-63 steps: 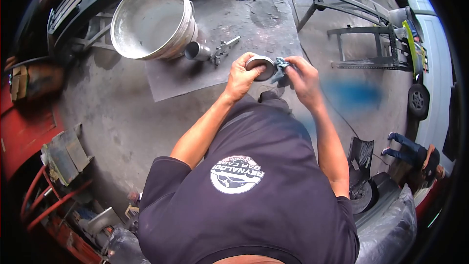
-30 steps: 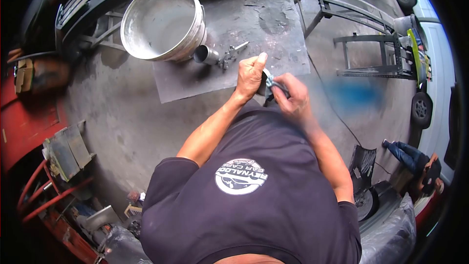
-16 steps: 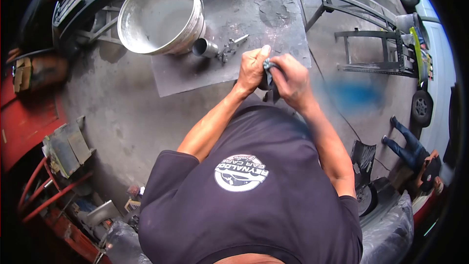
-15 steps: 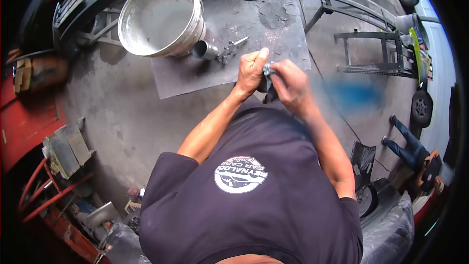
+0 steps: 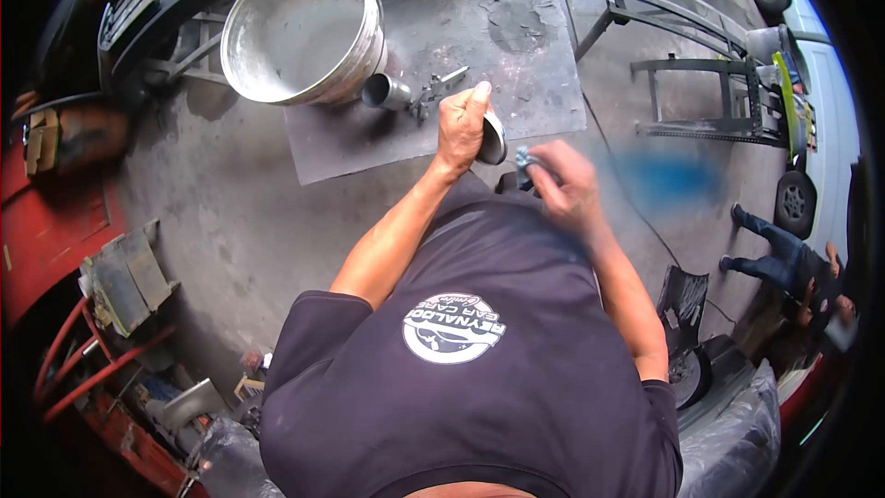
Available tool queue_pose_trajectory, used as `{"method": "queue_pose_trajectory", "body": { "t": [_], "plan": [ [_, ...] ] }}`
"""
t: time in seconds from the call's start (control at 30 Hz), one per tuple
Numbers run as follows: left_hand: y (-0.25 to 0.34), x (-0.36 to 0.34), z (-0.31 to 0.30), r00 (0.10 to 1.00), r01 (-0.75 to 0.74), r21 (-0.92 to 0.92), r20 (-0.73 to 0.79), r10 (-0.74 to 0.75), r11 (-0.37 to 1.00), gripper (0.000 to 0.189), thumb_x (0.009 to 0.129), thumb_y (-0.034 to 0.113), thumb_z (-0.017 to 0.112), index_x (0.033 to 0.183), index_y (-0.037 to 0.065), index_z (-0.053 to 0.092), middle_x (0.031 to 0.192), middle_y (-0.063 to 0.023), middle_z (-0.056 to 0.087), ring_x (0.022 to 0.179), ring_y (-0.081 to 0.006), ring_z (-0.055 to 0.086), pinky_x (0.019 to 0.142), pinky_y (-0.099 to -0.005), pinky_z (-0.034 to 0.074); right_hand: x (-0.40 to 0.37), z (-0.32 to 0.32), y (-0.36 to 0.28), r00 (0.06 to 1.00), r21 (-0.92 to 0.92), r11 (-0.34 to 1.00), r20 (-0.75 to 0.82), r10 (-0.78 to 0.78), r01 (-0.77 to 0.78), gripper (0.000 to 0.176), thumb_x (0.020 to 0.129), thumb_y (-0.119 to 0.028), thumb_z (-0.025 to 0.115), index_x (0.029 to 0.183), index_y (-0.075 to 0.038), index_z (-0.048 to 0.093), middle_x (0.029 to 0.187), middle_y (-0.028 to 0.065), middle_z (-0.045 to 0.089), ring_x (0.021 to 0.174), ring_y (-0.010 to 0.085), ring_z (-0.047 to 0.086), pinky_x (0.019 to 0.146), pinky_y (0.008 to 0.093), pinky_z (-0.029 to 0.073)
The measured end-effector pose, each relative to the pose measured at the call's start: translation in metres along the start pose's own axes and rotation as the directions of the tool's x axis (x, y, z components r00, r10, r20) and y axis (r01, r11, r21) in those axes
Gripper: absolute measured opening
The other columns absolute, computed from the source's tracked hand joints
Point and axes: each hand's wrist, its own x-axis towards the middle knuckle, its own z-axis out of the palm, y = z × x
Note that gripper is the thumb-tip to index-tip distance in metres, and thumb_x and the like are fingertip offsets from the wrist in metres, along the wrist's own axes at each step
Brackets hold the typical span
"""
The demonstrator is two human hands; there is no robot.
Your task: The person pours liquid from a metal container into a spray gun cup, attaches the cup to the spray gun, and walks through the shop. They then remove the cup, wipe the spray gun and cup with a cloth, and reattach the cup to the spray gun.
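My left hand [image 5: 461, 129] is closed round a dark, rounded part with a pale rim [image 5: 494, 138], its thumb up. Just right of it, my right hand [image 5: 566, 183] pinches a crumpled light-blue cloth [image 5: 524, 164]; the two hands are apart. Both are in front of my dark shirt, near the front edge of a grey worktable [image 5: 433, 143]. Beyond my left hand, a metal cup [image 5: 387, 92] lies on its side on the table, beside a small metal tool [image 5: 442, 83].
A large whitish bucket [image 5: 304, 32] stands at the table's left. Metal frames [image 5: 696, 92] are at the right, with a cable [image 5: 631, 194] on the floor. A person [image 5: 793, 263] is farther off at the right. Red equipment [image 5: 55, 212] is on the left.
My hands have moved apart, the right one down and to the right with the cloth. The rounded part in my left hand now shows more. The other person has shifted posture.
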Motion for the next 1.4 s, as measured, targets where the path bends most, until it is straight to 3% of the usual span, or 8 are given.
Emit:
{"method": "queue_pose_trajectory", "body": {
  "t": [0.5, 0.57, 0.7, 0.87, 0.97, 1.03, 1.2, 1.4],
  "plan": [
    [-0.085, -0.009, -0.046, 0.974, 0.184, 0.173, -0.162, -0.156, 0.968, 0.058, 0.109, 0.041, 0.063, 0.068, 0.006, 0.043, 0.068, 0.0064, 0.037, 0.067, -0.0073, 0.034, 0.056, -0.0357, 0.031, -0.001, 0.025, 0.054, 0.99, 0.03, 0.99, 0.037, 0.138, -0.139, 0.023, 0.098, -0.005, 0.07, 0.12, 0.001, 0.069, 0.097, 0.0133, 0.075, 0.084, 0.0218, 0.072, 0.076, 0.0332, 0.056],
    [-0.125, -0.013, -0.089, 0.909, 0.324, 0.116, -0.315, -0.275, 0.939, 0.06, 0.108, 0.047, 0.065, 0.067, 0.007, 0.047, 0.069, 0.0064, 0.04, 0.069, -0.0074, 0.036, 0.056, -0.0355, 0.032, 0.008, 0.025, 0.069, 0.872, 0.515, 0.731, 0.068, 0.485, -0.447, 0.028, 0.103, -0.017, 0.066, 0.123, 0.002, 0.066, 0.098, 0.007, 0.072, 0.085, 0.0122, 0.069, 0.074, 0.0274, 0.054],
    [-0.212, -0.022, -0.184, 0.824, 0.366, -0.007, -0.462, -0.328, 0.931, 0.057, 0.106, 0.052, 0.069, 0.072, 0.008, 0.058, 0.071, 0.0056, 0.049, 0.068, -0.0086, 0.043, 0.058, -0.0336, 0.037, 0.007, 0.027, 0.091, 0.837, 0.589, 0.648, 0.093, 0.54, -0.483, 0.032, 0.105, -0.018, 0.063, 0.13, 0.002, 0.064, 0.102, 0.0053, 0.073, 0.084, 0.011, 0.07, 0.075, 0.0247, 0.054],
    [-0.25, -0.017, -0.219, 0.797, 0.408, 0.295, -0.576, -0.18, 0.864, 0.036, 0.1, 0.032, 0.077, 0.089, -0.002, 0.072, 0.079, -0.0091, 0.071, 0.075, -0.0181, 0.067, 0.071, -0.0381, 0.053, 0.0, 0.039, 0.104, 0.767, 0.638, 0.521, 0.177, 0.617, -0.567, 0.033, 0.103, -0.015, 0.063, 0.132, 0.001, 0.064, 0.11, 0.0053, 0.072, 0.1, 0.0123, 0.068, 0.091, 0.0283, 0.052],
    [-0.253, -0.01, -0.224, 0.861, 0.421, 0.418, -0.463, -0.211, 0.805, 0.034, 0.094, 0.027, 0.079, 0.109, -0.002, 0.073, 0.1, -0.0175, 0.076, 0.098, -0.0285, 0.072, 0.088, -0.0436, 0.055, 0.003, 0.042, 0.105, 0.772, 0.571, 0.565, 0.211, 0.6, -0.595, 0.039, 0.099, -0.018, 0.067, 0.134, 0.001, 0.063, 0.117, 0.0063, 0.07, 0.108, 0.0141, 0.065, 0.096, 0.0304, 0.05],
    [-0.225, -0.005, -0.204, 0.833, 0.421, 0.679, -0.552, 0.041, 0.602, 0.051, 0.09, 0.03, 0.081, 0.129, -0.001, 0.067, 0.126, -0.021, 0.07, 0.122, -0.0358, 0.065, 0.105, -0.0465, 0.05, 0.007, 0.043, 0.096, 0.797, 0.546, 0.617, 0.173, 0.578, -0.566, 0.038, 0.098, -0.014, 0.068, 0.133, 0.002, 0.064, 0.115, 0.0064, 0.072, 0.101, 0.013, 0.068, 0.091, 0.0286, 0.052],
    [-0.183, 0.029, -0.198, 0.875, 0.212, 0.433, -0.483, 0.027, 0.876, 0.1, 0.07, 0.039, 0.099, 0.145, -0.003, 0.049, 0.14, -0.0248, 0.062, 0.132, -0.0375, 0.058, 0.113, -0.0471, 0.046, 0.01, 0.042, 0.073, 0.775, 0.551, 0.607, 0.119, 0.621, -0.572, 0.038, 0.096, -0.008, 0.071, 0.132, 0.003, 0.064, 0.11, 0.0064, 0.074, 0.094, 0.0119, 0.07, 0.086, 0.0266, 0.055],
    [-0.186, 0.053, -0.173, 0.847, 0.102, 0.179, -0.532, 0.01, 0.979, 0.101, 0.071, 0.034, 0.102, 0.146, -0.001, 0.044, 0.136, -0.0175, 0.064, 0.124, -0.028, 0.064, 0.107, -0.0422, 0.051, 0.005, 0.033, 0.078, 0.767, 0.447, 0.635, 0.232, 0.598, -0.63, 0.028, 0.098, -0.008, 0.072, 0.125, 0.002, 0.07, 0.103, 0.0034, 0.076, 0.089, 0.0087, 0.07, 0.08, 0.0246, 0.056]
  ]
}}
